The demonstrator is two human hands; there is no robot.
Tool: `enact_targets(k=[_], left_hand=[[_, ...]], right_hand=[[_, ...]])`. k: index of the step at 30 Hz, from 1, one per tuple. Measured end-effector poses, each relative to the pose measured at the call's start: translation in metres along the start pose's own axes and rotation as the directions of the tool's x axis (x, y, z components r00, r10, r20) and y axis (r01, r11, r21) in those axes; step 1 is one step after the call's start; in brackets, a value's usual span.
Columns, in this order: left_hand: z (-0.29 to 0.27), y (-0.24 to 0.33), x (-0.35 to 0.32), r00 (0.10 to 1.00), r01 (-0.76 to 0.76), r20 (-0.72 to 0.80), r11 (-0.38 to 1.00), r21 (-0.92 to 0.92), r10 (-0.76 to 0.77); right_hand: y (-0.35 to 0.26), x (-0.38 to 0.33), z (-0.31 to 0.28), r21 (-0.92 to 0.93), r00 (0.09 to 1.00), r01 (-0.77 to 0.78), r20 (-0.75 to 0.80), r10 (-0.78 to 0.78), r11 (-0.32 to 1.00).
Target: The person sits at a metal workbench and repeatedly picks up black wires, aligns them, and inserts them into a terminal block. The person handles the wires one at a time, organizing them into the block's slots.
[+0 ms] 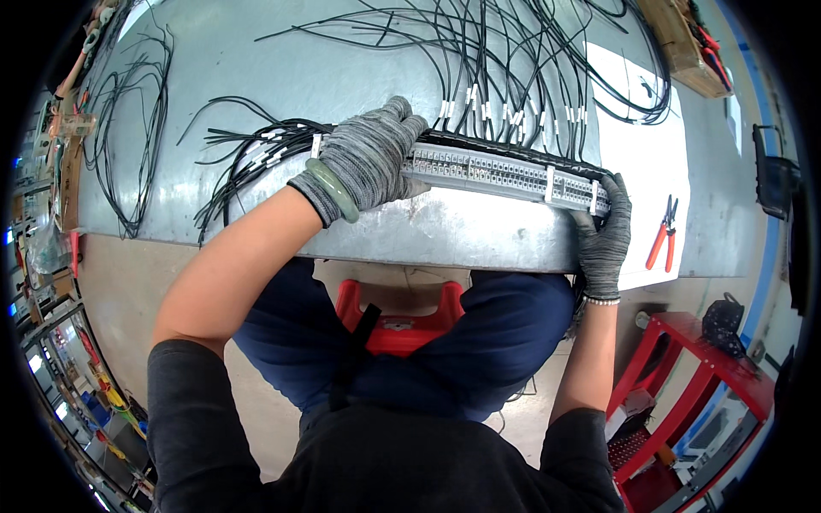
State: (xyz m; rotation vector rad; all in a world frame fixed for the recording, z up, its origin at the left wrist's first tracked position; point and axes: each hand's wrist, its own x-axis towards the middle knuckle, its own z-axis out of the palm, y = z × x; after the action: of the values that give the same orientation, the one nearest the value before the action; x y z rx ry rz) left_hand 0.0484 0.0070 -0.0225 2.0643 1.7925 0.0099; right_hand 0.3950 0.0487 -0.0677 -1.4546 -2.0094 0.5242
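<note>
A long grey terminal block strip [496, 173] lies near the table's front edge, slanting down to the right. Black wires [487, 85] with white marker sleeves fan out from its far side, and a bundle [265, 141] leaves its left end. My left hand [363, 158], in a grey knit glove, is closed over the strip's left part, fingers together on top and thumb at the near side. My right hand [605, 239], gloved alike, grips the right end, with fingers at the far corner and thumb on the near side.
Red-handled pliers [661, 238] lie on a white paper sheet [641, 171] at the right of the metal table [479, 235]. Coiled black wires [141, 154] lie far left. A wooden box [684, 43] stands back right. A red stool [398, 316] shows below, a red cart [693, 368] lower right.
</note>
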Motion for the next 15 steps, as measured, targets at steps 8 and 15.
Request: enact_targets(k=[8,15], left_hand=[[0.010,0.003,-0.004,0.996,-0.011,-0.091,0.999,0.033,0.014],[0.009,0.004,-0.006,0.998,-0.005,-0.066,1.000,-0.004,0.004]], right_hand=[[0.000,0.000,-0.001,0.009,1.000,0.006,0.011,-0.006,1.000],[-0.053,0.014,-0.012,-0.395,0.980,0.198,0.106,-0.169,0.897]])
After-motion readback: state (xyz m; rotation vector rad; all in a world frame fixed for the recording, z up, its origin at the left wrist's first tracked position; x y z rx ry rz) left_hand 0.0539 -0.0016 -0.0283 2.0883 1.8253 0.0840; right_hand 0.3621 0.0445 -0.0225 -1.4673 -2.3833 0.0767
